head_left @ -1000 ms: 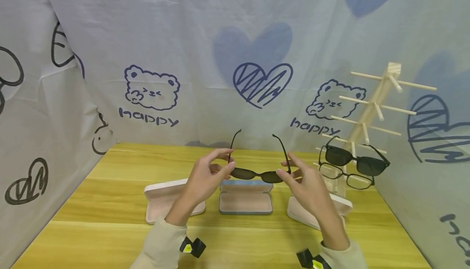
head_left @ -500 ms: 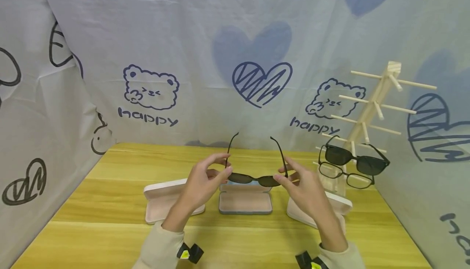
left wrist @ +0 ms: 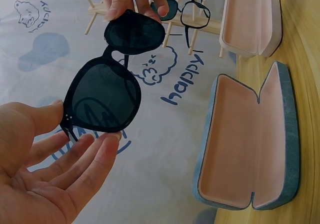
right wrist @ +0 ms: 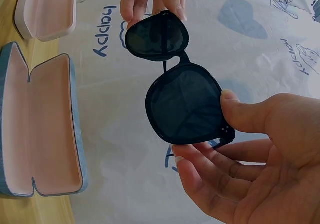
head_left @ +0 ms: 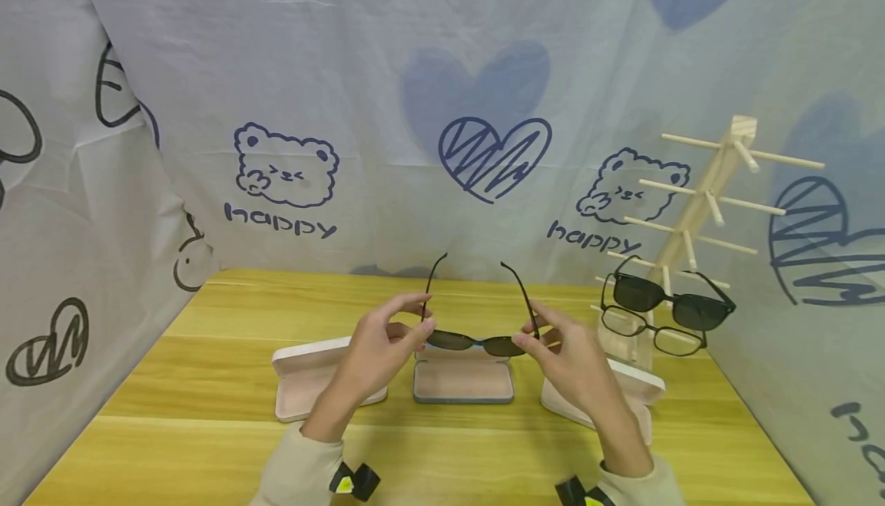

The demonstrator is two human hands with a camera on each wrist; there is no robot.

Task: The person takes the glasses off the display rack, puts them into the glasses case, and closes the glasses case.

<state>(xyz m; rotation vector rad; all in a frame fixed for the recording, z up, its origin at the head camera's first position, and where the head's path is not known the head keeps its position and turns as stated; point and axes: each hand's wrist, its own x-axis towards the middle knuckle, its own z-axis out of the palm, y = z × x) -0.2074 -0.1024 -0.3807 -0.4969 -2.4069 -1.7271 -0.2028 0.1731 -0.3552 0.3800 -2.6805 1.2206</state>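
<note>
A pair of black sunglasses [head_left: 451,340] is held level in both hands, its temples unfolded and pointing away toward the back. My left hand [head_left: 379,345] pinches the left hinge corner between thumb and fingers. At the opposite corner my right hand [head_left: 571,352] does the same. Under and just behind the sunglasses lies a blue glasses case [head_left: 463,381], open, with a bare pink lining; its lid is partly covered by the lenses in the head view. Both wrist views show the dark lenses [left wrist: 102,96] clearly, with the thumbs on the frame's outer edges.
An open white case [head_left: 293,395] lies left, partly behind the left forearm. Another open white case [head_left: 639,385] sits right, partly behind the right hand. A wooden display rack [head_left: 698,199] stands back right, bearing black sunglasses [head_left: 636,292] and clear-lens glasses [head_left: 677,342]. Printed cloth hangs behind.
Both hands have lowered the sunglasses slightly, and shifted them a little to the left, closer to the blue case. The grip on both corners stays the same.
</note>
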